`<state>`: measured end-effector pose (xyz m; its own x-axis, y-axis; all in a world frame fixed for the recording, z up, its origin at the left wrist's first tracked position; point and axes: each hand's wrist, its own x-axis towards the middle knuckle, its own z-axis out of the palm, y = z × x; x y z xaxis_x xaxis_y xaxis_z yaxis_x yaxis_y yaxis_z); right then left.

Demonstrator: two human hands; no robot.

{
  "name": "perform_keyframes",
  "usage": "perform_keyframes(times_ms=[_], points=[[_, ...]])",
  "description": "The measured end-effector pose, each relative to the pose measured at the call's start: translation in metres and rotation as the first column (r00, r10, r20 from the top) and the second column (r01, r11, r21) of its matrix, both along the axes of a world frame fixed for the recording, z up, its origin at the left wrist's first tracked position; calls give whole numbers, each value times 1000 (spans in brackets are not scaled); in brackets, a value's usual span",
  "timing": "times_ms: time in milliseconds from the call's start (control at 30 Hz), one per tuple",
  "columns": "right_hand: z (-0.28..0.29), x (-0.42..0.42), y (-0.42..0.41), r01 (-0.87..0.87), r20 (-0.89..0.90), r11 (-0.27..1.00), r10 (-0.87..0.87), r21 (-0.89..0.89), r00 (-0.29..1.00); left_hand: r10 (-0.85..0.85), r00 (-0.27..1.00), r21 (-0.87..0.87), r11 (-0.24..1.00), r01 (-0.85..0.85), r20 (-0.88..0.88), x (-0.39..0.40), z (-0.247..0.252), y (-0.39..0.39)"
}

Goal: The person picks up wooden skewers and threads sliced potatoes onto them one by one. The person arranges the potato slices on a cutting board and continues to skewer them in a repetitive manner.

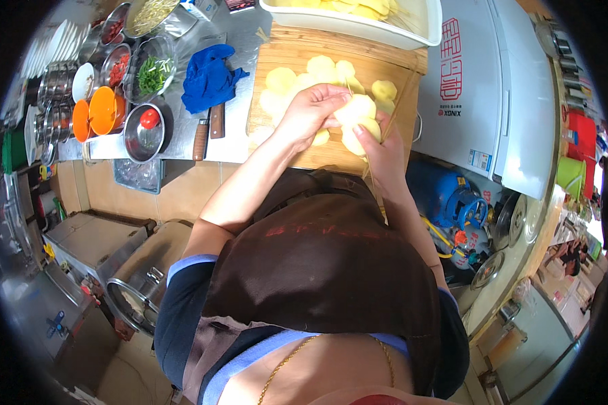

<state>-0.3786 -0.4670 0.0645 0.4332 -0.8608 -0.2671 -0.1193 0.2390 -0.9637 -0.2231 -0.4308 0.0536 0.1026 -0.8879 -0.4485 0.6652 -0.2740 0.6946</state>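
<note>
Over a wooden cutting board (334, 157), my left hand (314, 111) pinches the edge of a pale yellow potato slice (359, 108) beside a thin wooden skewer (349, 86). My right hand (383, 147) is closed around more overlapping slices (361, 137) and several skewers, which stick out above and below the fingers. Round slices (280, 79) lie spread on the board beyond both hands, and a small group (384, 90) lies at its right side. Behind the board stands a white tub (354, 29) with more yellow slices and skewers.
Left of the board are a blue cloth (209, 78), two wooden knife handles (200, 142), a steel bowl (144, 144) holding a tomato, and bowls of chopped green and red vegetables. A white refrigerator (466, 91) stands to the right, with a blue gas cylinder (433, 192) near it.
</note>
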Motion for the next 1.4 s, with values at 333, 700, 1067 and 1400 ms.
perform_keyframes(times_ms=[333, 700, 1067, 1400], points=[[6, -16, 12, -332, -86, 915, 359, 229, 929, 279, 957, -46, 960, -276, 77, 4, -28, 28], [-16, -25, 39, -234, -141, 950, 265, 204, 954, 186, 983, 39, 982, -186, 7, -9, -35, 44], [-12, -66, -6, 183, 51, 982, -186, 50, 981, 51, 83, -57, 995, 78, 995, 34, -63, -40], [-16, -107, -11, 277, 62, 960, -278, 36, 958, -389, -255, 413, 909, 48, 885, 59, -79, -80]])
